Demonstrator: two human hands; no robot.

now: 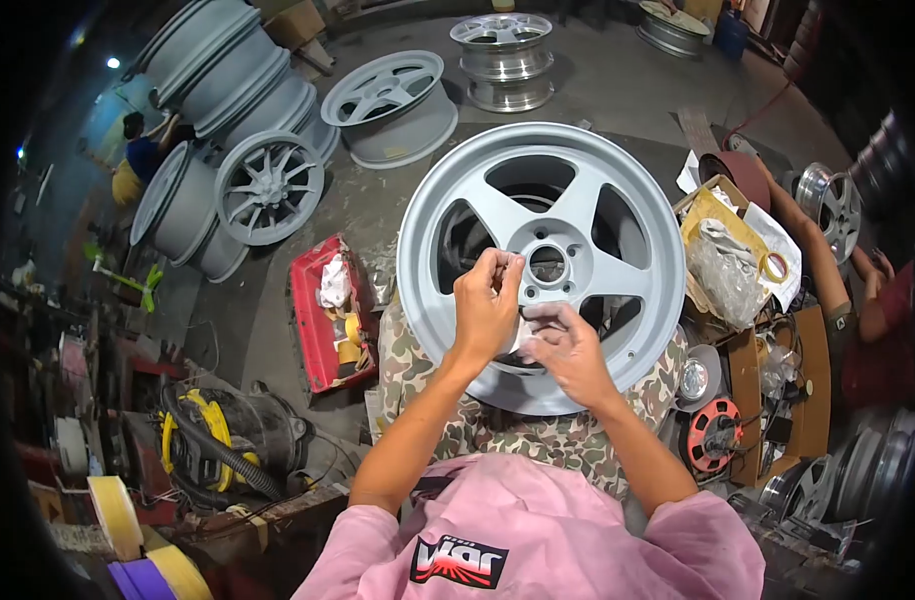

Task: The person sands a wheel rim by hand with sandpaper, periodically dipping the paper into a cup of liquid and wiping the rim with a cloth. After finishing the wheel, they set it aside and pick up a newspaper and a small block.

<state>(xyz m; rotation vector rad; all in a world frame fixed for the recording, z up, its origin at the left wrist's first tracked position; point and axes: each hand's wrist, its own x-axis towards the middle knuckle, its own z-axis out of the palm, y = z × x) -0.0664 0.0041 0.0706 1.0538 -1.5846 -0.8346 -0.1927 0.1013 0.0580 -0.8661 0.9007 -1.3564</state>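
A grey car wheel rim (627,235) with broad spokes and a round centre bore lies across my camouflage-clad lap. Over its lower spokes, near the hub, both my hands come close together. My left hand (485,308) is closed, fingertips pinched beside the centre bore. My right hand (569,358) has its fingers bent round toward the thumb. Between the two hands shows a small whitish piece (520,337), like a folded sheet; both hands seem to grip it, and its far part is hidden by fingers.
Left of my knee sits a red tray (307,325) with tape rolls. A black-and-yellow vacuum (239,440) stands lower left. Boxes of supplies (722,235) and an orange cable reel (712,436) are at right, near another person's arm (812,240). Stacked rims (227,90) stand behind.
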